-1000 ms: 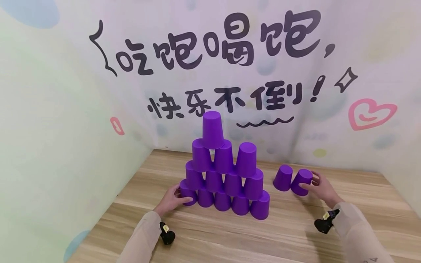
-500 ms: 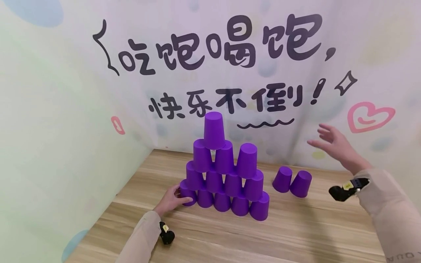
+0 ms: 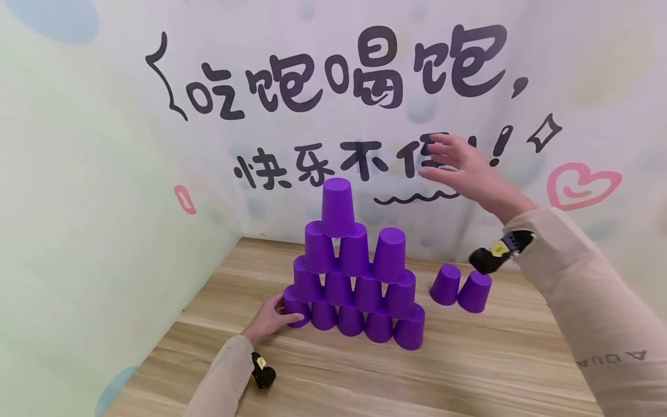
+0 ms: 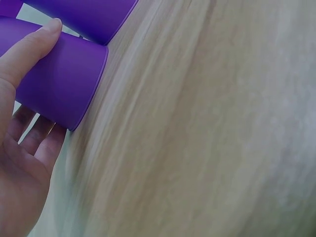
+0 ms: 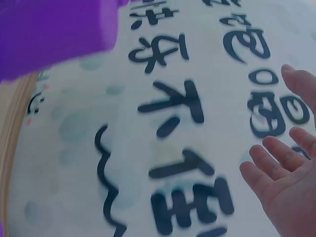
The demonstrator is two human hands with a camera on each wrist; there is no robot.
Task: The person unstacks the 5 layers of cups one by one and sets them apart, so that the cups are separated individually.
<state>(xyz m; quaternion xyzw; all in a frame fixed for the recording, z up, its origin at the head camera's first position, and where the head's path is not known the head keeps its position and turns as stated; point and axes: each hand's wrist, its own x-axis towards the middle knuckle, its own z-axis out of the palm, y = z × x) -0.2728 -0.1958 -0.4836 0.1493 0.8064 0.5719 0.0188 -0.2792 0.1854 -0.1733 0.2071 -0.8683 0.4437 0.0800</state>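
Observation:
Upside-down purple cups form a stepped pyramid on the table. The left hand (image 3: 271, 318) grips the bottom row's leftmost cup (image 3: 299, 300). In the left wrist view its thumb (image 4: 37, 44) lies across one side of that cup (image 4: 74, 74), with fingers at the opposite side. A single top cup (image 3: 337, 207) straddles the left two of three cups in the row beneath; the third, right-hand cup (image 3: 390, 255) has nothing on it. The right hand (image 3: 461, 165) is raised in the air, right of the top cup, fingers spread and holding nothing.
Two more upside-down cups, one left (image 3: 445, 285) and one right (image 3: 475, 292), stand side by side to the right of the pyramid. Behind the wooden table (image 3: 333, 382) hangs a printed backdrop (image 3: 469, 231). A pale wall (image 3: 94, 191) borders the left side.
My right hand has let go of the rightmost loose cup, risen, and swung left toward the pyramid's upper part. The left hand keeps its grip in place.

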